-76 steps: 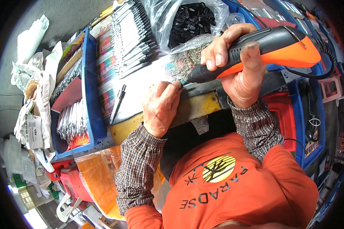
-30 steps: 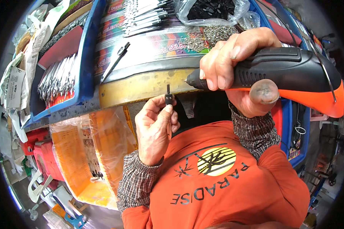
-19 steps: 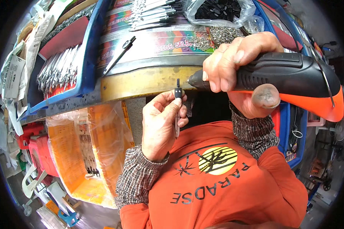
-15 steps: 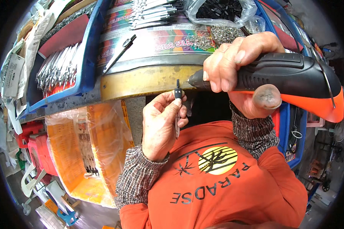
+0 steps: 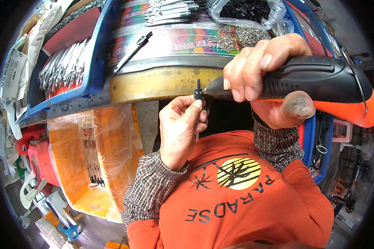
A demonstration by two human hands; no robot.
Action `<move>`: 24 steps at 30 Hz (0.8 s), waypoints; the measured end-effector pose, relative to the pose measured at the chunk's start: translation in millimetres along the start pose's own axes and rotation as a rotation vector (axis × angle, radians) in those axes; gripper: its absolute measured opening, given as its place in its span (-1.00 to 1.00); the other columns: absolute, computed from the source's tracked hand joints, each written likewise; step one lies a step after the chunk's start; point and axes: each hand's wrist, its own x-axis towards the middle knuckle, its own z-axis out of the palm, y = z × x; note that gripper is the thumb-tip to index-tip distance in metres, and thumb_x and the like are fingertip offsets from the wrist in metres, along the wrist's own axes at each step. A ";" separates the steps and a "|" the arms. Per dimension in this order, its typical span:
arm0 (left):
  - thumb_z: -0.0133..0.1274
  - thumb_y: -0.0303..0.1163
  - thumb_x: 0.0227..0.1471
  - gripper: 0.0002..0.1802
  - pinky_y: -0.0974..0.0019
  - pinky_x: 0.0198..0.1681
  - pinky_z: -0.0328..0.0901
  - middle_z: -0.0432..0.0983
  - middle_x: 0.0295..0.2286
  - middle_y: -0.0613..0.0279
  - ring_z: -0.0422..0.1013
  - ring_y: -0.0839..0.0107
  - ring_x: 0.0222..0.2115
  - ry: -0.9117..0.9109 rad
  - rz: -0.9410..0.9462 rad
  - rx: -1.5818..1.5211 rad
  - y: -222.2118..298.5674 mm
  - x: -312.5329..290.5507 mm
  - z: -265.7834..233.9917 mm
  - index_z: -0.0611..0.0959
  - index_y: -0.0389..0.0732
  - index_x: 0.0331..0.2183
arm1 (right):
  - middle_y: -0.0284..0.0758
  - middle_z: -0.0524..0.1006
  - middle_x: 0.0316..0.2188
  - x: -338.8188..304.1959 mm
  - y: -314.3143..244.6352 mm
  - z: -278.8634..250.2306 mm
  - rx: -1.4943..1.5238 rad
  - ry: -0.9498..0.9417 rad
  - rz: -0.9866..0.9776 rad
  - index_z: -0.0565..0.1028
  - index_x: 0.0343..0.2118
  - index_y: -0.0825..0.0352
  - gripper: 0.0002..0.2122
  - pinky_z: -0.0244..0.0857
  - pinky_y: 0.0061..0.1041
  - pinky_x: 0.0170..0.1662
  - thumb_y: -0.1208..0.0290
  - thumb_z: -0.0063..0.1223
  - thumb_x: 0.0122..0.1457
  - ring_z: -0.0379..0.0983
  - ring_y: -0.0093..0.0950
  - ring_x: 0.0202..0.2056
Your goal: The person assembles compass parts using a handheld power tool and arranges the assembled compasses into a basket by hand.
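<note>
My left hand (image 5: pixel 176 130) pinches a drawing compass (image 5: pixel 198 94) upright between thumb and fingers. Its black head and thin handle stick up above the fingertips, while its legs are mostly hidden in the hand. From the right, my right hand (image 5: pixel 253 76) grips a black and orange electric screwdriver (image 5: pixel 320 79), held level with its thumb stretched along the near side. The screwdriver's tip meets the side of the black head, where a small screw shows. Both hands are just off the bench's yellow front edge (image 5: pixel 153 86).
On the bench lie a single compass (image 5: pixel 133 52), a pile of compasses (image 5: pixel 170 12), loose small screws (image 5: pixel 222 41) and a bag of black parts (image 5: pixel 245 12). A blue bin (image 5: pixel 97 62) of metal legs stands left. Below it hangs a plastic-lined orange crate (image 5: pixel 108 166).
My left hand has moved slightly right and up with the compass, bringing its black head against the screwdriver's tip. The gap between them has closed. My right hand has barely moved.
</note>
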 end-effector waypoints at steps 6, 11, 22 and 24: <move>-0.06 -0.54 0.00 -0.89 0.64 -0.69 0.11 0.34 -0.59 0.25 0.24 0.63 -0.65 0.020 0.009 0.021 -2.1 0.1 0.7 0.40 -0.38 -0.38 | -0.39 0.36 -0.63 -0.6 0.6 0.7 0.004 -0.004 0.025 0.22 -0.28 0.32 -0.47 0.26 -0.50 -0.44 -0.09 0.03 -0.06 0.31 -0.55 -0.61; -0.05 -0.53 0.00 -0.88 0.64 -0.69 0.11 0.34 -0.61 0.26 0.24 0.63 -0.67 0.031 0.002 0.041 -0.4 -1.9 2.2 0.40 -0.38 -0.38 | -0.38 0.36 -0.64 -0.7 3.5 1.3 0.040 -0.030 0.020 0.22 -0.28 0.32 -0.47 0.26 -0.50 -0.45 -0.09 0.03 -0.06 0.31 -0.54 -0.62; -0.02 -0.50 -0.01 -0.85 0.61 -0.65 0.10 0.38 -0.51 0.26 0.25 0.61 -0.60 -0.001 -0.017 0.033 -1.4 -2.8 -1.3 0.42 -0.35 -0.35 | -0.37 0.35 -0.65 10.6 9.5 -3.8 0.007 -0.193 -0.042 0.23 -0.30 0.32 -0.48 0.25 -0.53 -0.49 -0.08 0.05 -0.07 0.30 -0.55 -0.63; -0.05 -0.53 -0.02 -0.89 0.62 -0.69 0.11 0.33 -0.64 0.28 0.21 0.64 -0.69 0.051 -0.004 0.061 -0.2 -3.7 3.9 0.41 -0.38 -0.40 | -0.37 0.35 -0.65 13.8 10.9 -5.2 0.016 -0.255 -0.072 0.23 -0.31 0.32 -0.48 0.25 -0.54 -0.51 -0.08 0.06 -0.08 0.30 -0.56 -0.64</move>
